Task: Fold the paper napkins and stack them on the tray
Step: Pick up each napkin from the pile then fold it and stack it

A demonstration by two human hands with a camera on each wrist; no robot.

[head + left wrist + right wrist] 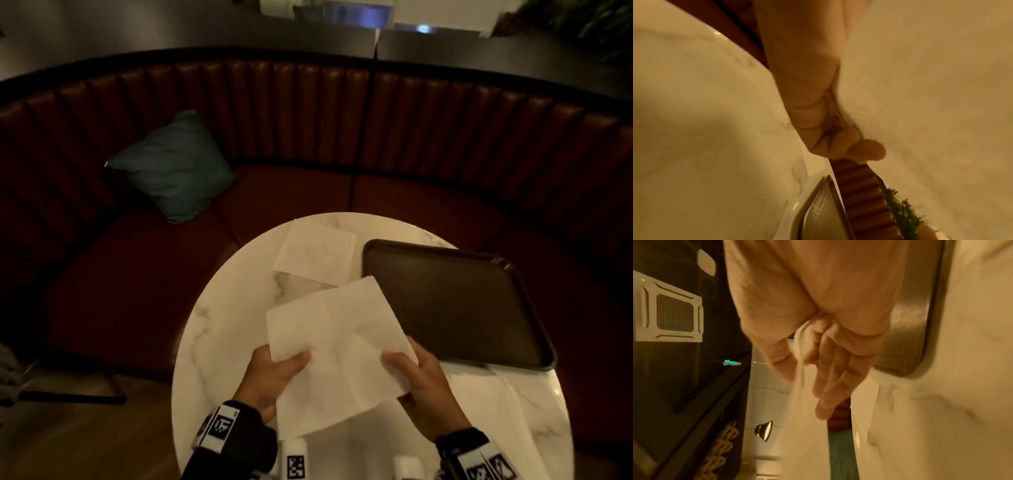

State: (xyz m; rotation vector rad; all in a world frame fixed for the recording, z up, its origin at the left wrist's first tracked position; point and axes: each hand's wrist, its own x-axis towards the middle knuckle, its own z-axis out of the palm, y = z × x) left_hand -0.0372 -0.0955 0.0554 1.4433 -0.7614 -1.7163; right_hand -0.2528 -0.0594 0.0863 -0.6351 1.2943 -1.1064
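Two hands hold one unfolded paper napkin (339, 356) above the near part of the round marble table (219, 329). Left hand (274, 380): thumb on top, fingers beneath, pinching the sheet's near-left edge. Right hand (421, 383): thumb on top of the near-right edge, fingers behind it; the right wrist view shows the sheet caught between thumb and long, nearly straight fingers (830, 382). The sheet spans the gap between the hands and tilts up and away, its far corner lying over the near-left corner of the tray.

Handling, as judged: the napkin is very light, limp and easily torn or creased; old fold lines cross its middle. It is best taken at the edges or corners with light pinches, then brought edge to edge along an existing crease.

To the right of the right hand, more white paper (496, 407) lies flat on the table. Beyond the right hand sits the dark brown tray (455, 301), with nothing visible on it. Beyond the left hand, just left of the tray, a second napkin (315, 253) lies flat, well apart from both hands.
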